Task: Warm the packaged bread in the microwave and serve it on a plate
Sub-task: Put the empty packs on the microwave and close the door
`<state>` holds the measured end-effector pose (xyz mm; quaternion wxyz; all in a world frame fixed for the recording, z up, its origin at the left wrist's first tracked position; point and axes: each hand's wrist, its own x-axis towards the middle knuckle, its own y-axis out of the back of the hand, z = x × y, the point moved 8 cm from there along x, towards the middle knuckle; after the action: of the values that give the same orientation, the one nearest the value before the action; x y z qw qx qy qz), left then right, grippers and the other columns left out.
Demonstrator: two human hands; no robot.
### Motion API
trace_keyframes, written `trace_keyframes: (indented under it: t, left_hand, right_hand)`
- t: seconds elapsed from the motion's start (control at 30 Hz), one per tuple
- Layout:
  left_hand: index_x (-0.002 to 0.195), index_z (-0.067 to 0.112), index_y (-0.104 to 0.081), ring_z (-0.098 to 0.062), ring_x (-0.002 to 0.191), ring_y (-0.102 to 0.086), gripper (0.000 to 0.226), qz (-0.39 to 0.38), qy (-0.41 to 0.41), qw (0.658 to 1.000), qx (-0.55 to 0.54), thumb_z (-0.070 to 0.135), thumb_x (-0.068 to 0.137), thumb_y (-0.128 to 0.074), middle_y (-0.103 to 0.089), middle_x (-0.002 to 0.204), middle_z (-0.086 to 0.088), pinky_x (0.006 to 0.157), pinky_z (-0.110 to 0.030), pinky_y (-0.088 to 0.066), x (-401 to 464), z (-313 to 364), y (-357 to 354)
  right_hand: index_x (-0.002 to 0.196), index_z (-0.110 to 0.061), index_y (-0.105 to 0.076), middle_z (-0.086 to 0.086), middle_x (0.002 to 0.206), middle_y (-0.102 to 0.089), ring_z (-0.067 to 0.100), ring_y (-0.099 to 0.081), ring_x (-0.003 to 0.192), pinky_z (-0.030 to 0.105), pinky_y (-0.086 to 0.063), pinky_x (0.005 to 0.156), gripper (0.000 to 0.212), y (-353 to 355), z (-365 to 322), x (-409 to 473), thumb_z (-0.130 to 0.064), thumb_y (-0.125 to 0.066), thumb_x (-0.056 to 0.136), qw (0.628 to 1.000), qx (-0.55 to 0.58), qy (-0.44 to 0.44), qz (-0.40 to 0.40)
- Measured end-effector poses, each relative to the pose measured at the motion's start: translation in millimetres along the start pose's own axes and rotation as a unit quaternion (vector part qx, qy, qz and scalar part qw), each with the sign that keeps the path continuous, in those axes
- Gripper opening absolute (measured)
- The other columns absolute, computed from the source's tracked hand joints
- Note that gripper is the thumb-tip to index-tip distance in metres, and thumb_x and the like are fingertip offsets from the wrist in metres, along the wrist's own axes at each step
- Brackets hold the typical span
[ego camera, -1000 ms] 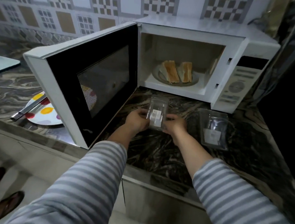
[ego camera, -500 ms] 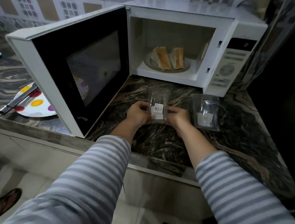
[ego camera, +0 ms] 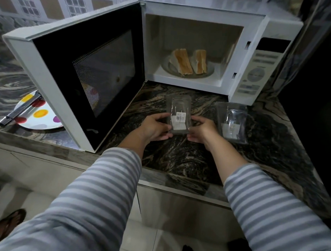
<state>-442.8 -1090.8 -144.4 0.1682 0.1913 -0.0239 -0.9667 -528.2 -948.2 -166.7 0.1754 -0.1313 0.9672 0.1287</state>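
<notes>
A white microwave (ego camera: pixel 258 59) stands on the dark marble counter with its door (ego camera: pixel 83 74) swung wide open to the left. Inside, two sandwich halves of bread (ego camera: pixel 190 62) lie on the glass turntable (ego camera: pixel 210 69). In front of the microwave, my left hand (ego camera: pixel 154 126) and my right hand (ego camera: pixel 202 129) grip the two sides of an empty clear plastic package (ego camera: pixel 180 114) with a barcode label, low over the counter. A second clear plastic package (ego camera: pixel 232 122) lies on the counter just to the right.
A white plate with coloured dots (ego camera: pixel 39 114) sits left of the open door, with metal tongs (ego camera: pixel 19 111) resting across it. The counter edge (ego camera: pixel 177 184) runs below my forearms. A dark wall or appliance (ego camera: pixel 317 94) closes the right side.
Both hands have kept hold of the clear package and brought it slightly down towards the counter. The camera view shifted a little; the bread and the second package have not moved.
</notes>
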Motion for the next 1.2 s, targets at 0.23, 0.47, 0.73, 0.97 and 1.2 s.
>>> trace_keyframes:
  t: [0.23, 0.47, 0.73, 0.97, 1.2]
  left_hand:
    - [0.135, 0.025, -0.045, -0.008, 0.066, -0.064, 0.049, -0.007, 0.021, 1.000, -0.017, 0.003, 0.093, -0.055, -0.065, 0.103, -0.008, 0.057, -0.016, -0.049, 3.2, -4.4, -3.9]
    - [0.133, 0.025, -0.047, -0.007, 0.067, -0.066, 0.050, -0.007, 0.027, 0.998, -0.057, -0.002, 0.092, -0.054, -0.065, 0.084, 0.002, 0.055, -0.014, -0.051, 7.9, -11.8, -3.7]
    - [0.133, 0.023, -0.049, -0.010, 0.065, -0.062, 0.053, 0.021, 0.021, 0.998, -0.047, -0.006, 0.088, -0.057, -0.062, 0.081, 0.002, 0.038, -0.009, -0.040, 12.0, -11.3, -3.2]
    - [0.136, 0.028, -0.045, -0.018, 0.083, -0.066, 0.042, 0.059, -0.035, 0.988, 0.142, 0.017, 0.096, -0.051, -0.064, 0.107, -0.003, 0.073, -0.033, -0.055, 13.6, -0.5, -2.8]
    - [0.150, 0.034, -0.015, -0.035, 0.131, -0.036, 0.065, 0.223, -0.181, 0.895, 0.340, 0.048, 0.094, -0.045, -0.021, 0.151, -0.010, 0.100, -0.048, -0.038, 13.9, 40.7, -20.0]
  right_hand:
    - [0.132, -0.015, -0.053, 0.018, 0.094, -0.066, 0.020, -0.061, 0.060, 0.026, -0.058, 0.053, 0.051, 1.7, 3.3, 0.0, 0.010, -0.055, 0.087, 0.998, 0.061, -0.013, -0.025]
    - [0.135, -0.015, -0.051, 0.023, 0.099, -0.065, 0.014, -0.062, 0.046, 0.024, -0.056, 0.049, 0.056, 2.1, 3.1, 0.2, 0.015, -0.049, 0.088, 0.998, 0.043, -0.030, -0.036]
    - [0.135, -0.013, -0.050, 0.026, 0.097, -0.064, 0.012, -0.059, 0.036, 0.026, -0.055, 0.047, 0.057, 2.1, 2.0, -2.3, 0.018, -0.048, 0.087, 0.998, 0.035, -0.037, -0.029]
    - [0.137, -0.022, -0.048, 0.010, 0.090, -0.066, 0.020, -0.064, 0.055, 0.027, -0.055, 0.047, 0.045, 12.8, -12.8, -13.8, -0.017, -0.057, 0.093, 0.982, -0.183, 0.044, 0.022]
    - [0.127, -0.022, -0.057, 0.007, 0.123, -0.057, 0.028, -0.051, 0.112, 0.039, -0.043, 0.092, 0.036, 77.0, -67.5, -47.3, -0.026, -0.053, 0.091, 0.825, -0.315, 0.358, 0.302]
